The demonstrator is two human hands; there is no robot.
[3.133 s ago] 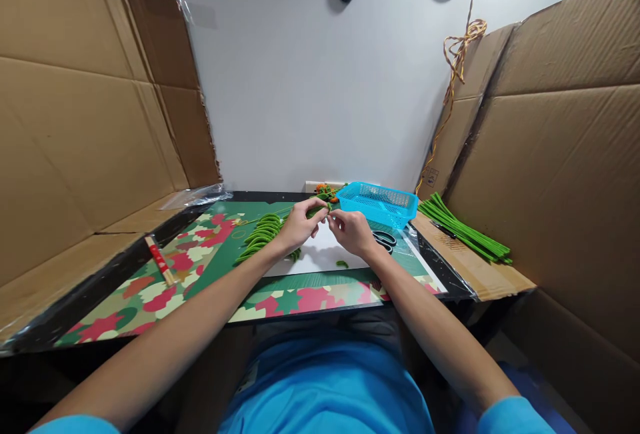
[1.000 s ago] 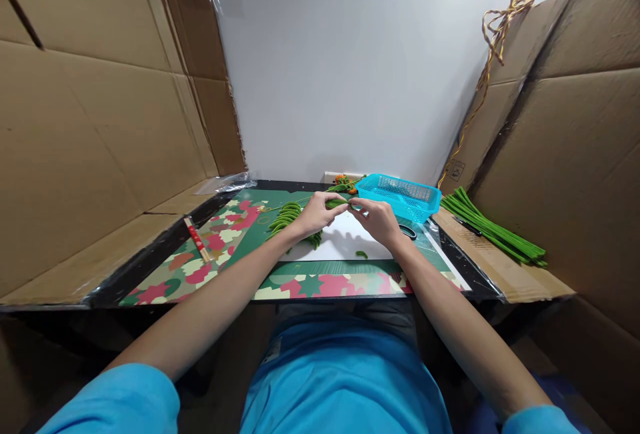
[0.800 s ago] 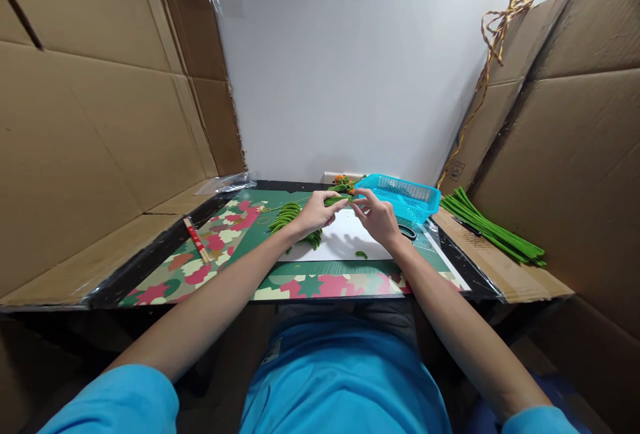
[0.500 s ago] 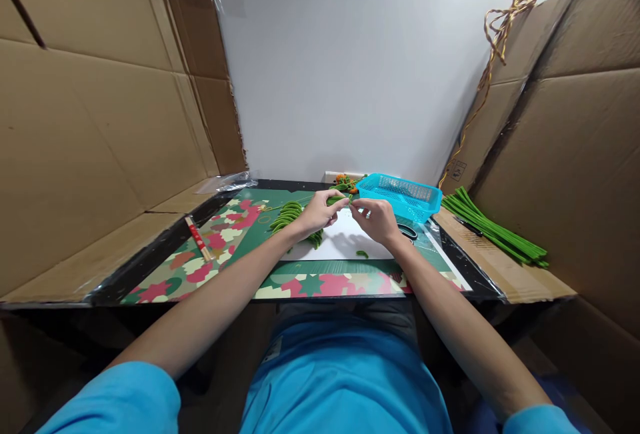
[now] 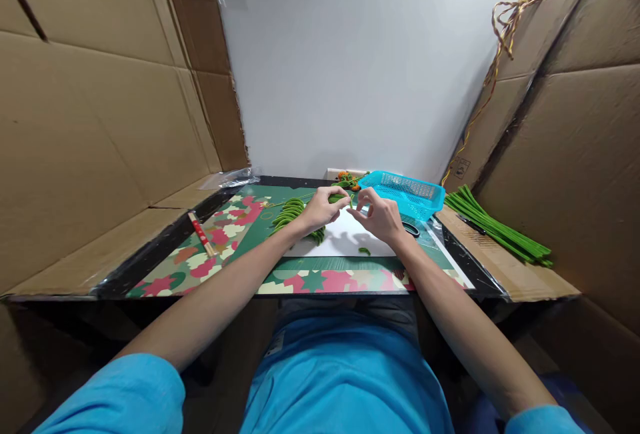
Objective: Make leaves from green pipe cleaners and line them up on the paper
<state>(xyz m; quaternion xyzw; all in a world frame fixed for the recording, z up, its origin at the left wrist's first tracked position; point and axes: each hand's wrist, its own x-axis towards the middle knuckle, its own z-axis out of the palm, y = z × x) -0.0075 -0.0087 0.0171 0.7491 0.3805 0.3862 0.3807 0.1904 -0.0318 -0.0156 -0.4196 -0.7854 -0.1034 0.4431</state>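
My left hand (image 5: 323,209) is closed, thumb and fingers pinching a green pipe cleaner piece (image 5: 338,199) above a white sheet (image 5: 345,242). A thin green end (image 5: 351,200) sticks up beside its fingertips. Close by on the right is my right hand (image 5: 377,217), its thumb and forefinger spread apart around that end; no firm grip shows. Under my left wrist lies a row of curved green pipe cleaner pieces (image 5: 287,214), partly hidden by the forearm. One small curved piece (image 5: 365,251) rests alone on the sheet.
A blue plastic basket (image 5: 415,197) stands behind my right hand, near black-handled scissors (image 5: 411,229). Orange and green fuzzy bits (image 5: 347,179) lie at the back. Long green pipe cleaners (image 5: 500,226) and a black pen (image 5: 473,225) lie right; red-wrapped chopsticks (image 5: 201,233) left. Cardboard walls flank the table.
My right thumb and forefinger have parted from the pipe cleaner piece that they were pinching. My left hand keeps its hold. The view has shifted slightly.
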